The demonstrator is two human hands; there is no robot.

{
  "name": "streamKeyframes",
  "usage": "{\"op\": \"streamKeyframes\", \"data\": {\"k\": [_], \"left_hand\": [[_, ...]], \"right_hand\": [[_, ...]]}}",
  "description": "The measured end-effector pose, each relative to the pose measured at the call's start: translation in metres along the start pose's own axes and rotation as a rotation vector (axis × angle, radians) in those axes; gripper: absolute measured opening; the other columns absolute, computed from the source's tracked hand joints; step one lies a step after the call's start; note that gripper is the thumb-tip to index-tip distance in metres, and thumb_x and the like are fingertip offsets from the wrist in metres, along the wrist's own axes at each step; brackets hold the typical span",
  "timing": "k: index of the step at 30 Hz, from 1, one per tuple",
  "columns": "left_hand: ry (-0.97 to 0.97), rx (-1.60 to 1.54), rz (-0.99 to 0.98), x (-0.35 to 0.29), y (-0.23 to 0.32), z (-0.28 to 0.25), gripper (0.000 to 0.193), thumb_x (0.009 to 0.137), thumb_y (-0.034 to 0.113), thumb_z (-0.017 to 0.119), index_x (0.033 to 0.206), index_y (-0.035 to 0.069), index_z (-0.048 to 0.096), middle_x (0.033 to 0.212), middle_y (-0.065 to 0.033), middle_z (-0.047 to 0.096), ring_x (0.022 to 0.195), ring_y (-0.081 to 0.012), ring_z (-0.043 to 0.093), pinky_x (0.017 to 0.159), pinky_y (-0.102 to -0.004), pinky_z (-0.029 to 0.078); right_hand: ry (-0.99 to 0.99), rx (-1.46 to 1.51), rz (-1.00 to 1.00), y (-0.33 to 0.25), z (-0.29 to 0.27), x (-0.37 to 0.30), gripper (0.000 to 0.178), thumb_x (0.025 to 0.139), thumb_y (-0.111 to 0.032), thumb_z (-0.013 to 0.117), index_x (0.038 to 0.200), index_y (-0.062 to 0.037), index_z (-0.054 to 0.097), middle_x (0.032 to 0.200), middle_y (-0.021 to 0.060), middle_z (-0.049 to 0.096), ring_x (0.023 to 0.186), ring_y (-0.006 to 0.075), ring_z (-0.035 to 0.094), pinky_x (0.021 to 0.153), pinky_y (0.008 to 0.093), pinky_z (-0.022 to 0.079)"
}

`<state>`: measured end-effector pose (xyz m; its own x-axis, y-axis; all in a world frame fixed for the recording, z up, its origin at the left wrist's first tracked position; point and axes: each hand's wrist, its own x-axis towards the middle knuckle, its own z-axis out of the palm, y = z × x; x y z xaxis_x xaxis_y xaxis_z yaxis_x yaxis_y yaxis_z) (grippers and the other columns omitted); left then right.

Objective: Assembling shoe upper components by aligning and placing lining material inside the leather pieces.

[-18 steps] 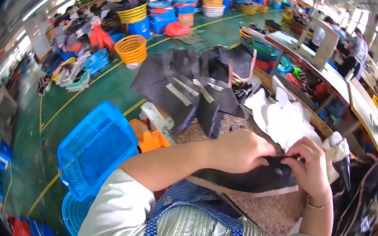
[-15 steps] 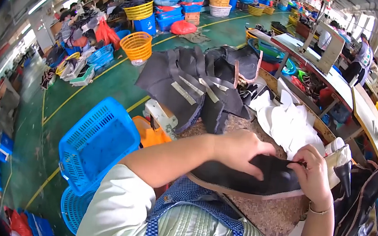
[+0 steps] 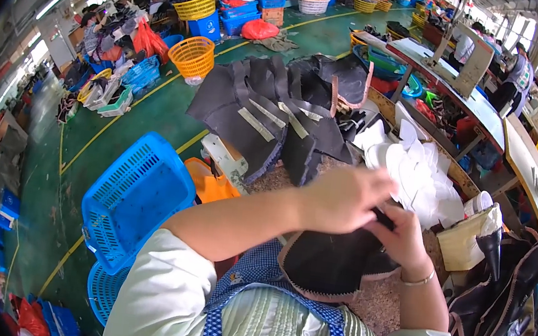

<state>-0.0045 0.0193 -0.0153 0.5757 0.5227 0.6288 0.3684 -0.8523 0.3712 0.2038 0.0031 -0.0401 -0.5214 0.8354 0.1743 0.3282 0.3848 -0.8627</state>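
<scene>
A black boot-upper piece (image 3: pixel 325 261) with a pale stitched edge hangs over the worktable in front of me. My right hand (image 3: pixel 401 239) is closed on its upper end, with the fingers pinched. Close against it, my left hand (image 3: pixel 348 200) crosses over the top of the piece. Motion blurs its fingers, so whether they grip the piece is unclear. Just beyond both hands lies a heap of white cut pieces (image 3: pixel 414 174). Large black pieces (image 3: pixel 243 105), some with pale tape strips, are spread at the table's far left.
A blue basket (image 3: pixel 139 200) stands left of the table, near an orange item (image 3: pixel 211 181). On the right are a cream container (image 3: pixel 466 247) with a black-nozzled bottle (image 3: pixel 490 250) and more black boot pieces (image 3: pixel 498 307). A sewing machine (image 3: pixel 470 61) stands farther right.
The boot-upper piece has swung from lying lengthwise to hanging nearer my body. My right hand has moved left and my left hand slightly up, bringing them together.
</scene>
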Motion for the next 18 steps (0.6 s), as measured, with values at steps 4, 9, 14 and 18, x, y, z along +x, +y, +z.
{"op": "streamKeyframes", "data": {"k": [4,9,14,18], "left_hand": [[-0.008,-0.491,-0.319,-0.008,-0.008,-0.045,0.038,0.078,0.004,0.078,0.110,0.004,0.059,0.097,-0.0011,0.063,0.090,-0.0075,0.059,0.075,-0.0260,0.050],[0.180,-0.446,-0.375,-0.024,0.004,-0.039,0.032,0.079,-0.003,0.075,0.108,0.004,0.063,0.089,-0.0030,0.064,0.078,-0.0068,0.060,0.072,-0.0225,0.052],[0.185,-0.235,-0.166,-0.037,-0.003,-0.042,0.021,0.077,-0.005,0.073,0.095,0.003,0.065,0.082,-0.0059,0.060,0.070,-0.0165,0.061,0.061,-0.0268,0.049],[0.007,-0.382,-0.381,-0.059,-0.004,-0.037,0.014,0.083,0.005,0.071,0.087,0.002,0.058,0.084,-0.0051,0.057,0.076,-0.0173,0.057,0.067,-0.0273,0.045]], "right_hand": [[-0.031,0.446,0.109,-0.009,0.000,0.008,0.010,0.090,-0.009,0.069,0.091,0.0011,0.067,0.077,-0.0063,0.060,0.072,0.0017,0.050,0.063,0.0209,0.044],[-0.008,0.504,0.132,-0.009,0.011,0.010,0.011,0.092,-0.009,0.067,0.090,0.0019,0.066,0.077,-0.0069,0.060,0.072,0.0017,0.050,0.062,0.0206,0.044],[0.095,-0.060,-0.082,-0.019,0.017,0.005,0.011,0.082,-0.005,0.071,0.089,0.0015,0.066,0.065,0.0100,0.057,0.057,0.0127,0.054,0.054,0.0272,0.044],[0.069,-0.240,-0.090,-0.043,0.018,-0.004,0.016,0.078,-0.007,0.075,0.089,0.0001,0.066,0.068,0.0156,0.060,0.059,0.0313,0.059,0.055,0.0325,0.047]]}}
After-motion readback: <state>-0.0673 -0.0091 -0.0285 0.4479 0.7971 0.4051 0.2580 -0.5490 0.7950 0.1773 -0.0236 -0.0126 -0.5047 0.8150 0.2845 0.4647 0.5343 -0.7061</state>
